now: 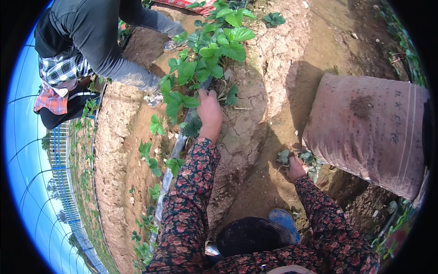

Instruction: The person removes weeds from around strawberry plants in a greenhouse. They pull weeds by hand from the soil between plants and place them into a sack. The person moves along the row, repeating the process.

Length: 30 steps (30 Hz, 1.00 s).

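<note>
My left hand (209, 111) reaches in at the base of a leafy strawberry plant (208, 65) on the raised soil bed. Its fingers are bent, and foliage hides their tips, so I cannot tell whether they grip a stem. Just below that hand, darker strawberry leaves (192, 126) lie against the grey drip tape (176, 150). Low over the furrow, my right hand (297, 168) is closed around picked leaves (312, 164), which stick out on both sides of it. A full woven sack (366, 130) bearing writing lies close beyond the right hand.
Cracked soil (239, 137) forms the bed's side. A co-worker's legs (99, 41) stand across the bed at upper left, with another person (54, 102) bent over beyond. A red-and-white sack (184, 4) lies at the top. My blue shoe (284, 224) is in the furrow.
</note>
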### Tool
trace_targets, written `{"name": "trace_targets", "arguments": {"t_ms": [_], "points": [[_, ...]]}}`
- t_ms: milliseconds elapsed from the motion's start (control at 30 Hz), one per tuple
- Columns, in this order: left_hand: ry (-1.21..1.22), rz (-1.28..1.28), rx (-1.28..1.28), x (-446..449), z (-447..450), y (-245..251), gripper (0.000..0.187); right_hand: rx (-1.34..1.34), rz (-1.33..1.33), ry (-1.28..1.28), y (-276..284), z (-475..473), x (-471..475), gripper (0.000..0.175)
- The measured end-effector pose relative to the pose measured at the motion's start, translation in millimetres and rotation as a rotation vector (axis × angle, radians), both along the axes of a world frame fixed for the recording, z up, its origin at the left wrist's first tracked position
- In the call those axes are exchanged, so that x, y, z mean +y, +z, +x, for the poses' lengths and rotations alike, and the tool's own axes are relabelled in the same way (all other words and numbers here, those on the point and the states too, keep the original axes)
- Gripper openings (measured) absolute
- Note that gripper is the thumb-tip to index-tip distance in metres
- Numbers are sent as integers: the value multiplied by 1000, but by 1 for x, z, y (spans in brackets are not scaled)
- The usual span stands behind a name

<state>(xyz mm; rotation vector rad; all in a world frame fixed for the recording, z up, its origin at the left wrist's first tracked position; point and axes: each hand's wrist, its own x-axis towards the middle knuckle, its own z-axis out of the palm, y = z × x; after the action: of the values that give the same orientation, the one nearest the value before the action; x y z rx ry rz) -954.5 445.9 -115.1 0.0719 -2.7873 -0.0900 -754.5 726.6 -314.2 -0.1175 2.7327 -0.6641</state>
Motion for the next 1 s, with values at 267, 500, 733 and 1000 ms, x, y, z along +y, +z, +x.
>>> {"name": "trace_targets", "arguments": {"t_ms": [267, 500, 733, 1000], "points": [[-184, -93, -42, -23, -10, -7, 12, 8, -16, -6, 3, 0, -5, 33], [-433, 216, -216, -15, 46, 4, 26, 57, -59, 21, -1, 1, -3, 33], [-39, 934, -444, -2, 109, 27, 12, 15, -7, -15, 5, -3, -4, 34], [-169, 648, -193, 78, 145, -7, 24, -543, -1513, -520, 129, -41, -76, 53]]}}
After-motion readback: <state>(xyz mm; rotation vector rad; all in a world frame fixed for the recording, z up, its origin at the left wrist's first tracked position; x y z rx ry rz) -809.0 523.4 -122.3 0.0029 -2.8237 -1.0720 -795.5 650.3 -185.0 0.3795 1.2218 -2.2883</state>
